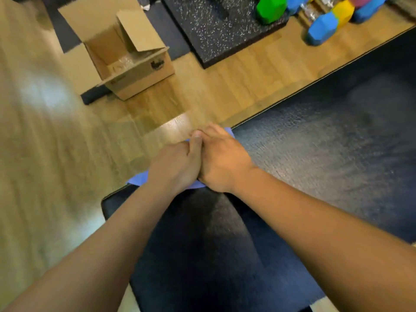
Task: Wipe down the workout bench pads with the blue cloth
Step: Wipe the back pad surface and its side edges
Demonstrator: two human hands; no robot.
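Note:
Two black textured bench pads fill the lower right: a long pad [326, 136] running to the upper right and a smaller seat pad [202, 255] below my arms. The blue cloth [139, 177] lies where the two pads meet, at their left edge, and is mostly hidden; only its corners stick out. My left hand [175, 166] and my right hand [221, 158] press down on the cloth side by side, touching each other, fingers curled over its far edge.
An open cardboard box [126, 57] stands on the wooden floor [213, 91] at upper left. Behind it lies a black speckled rubber mat [216, 25]. Green [270, 7], blue [322, 28] and yellow [343, 11] dumbbells sit at the top right.

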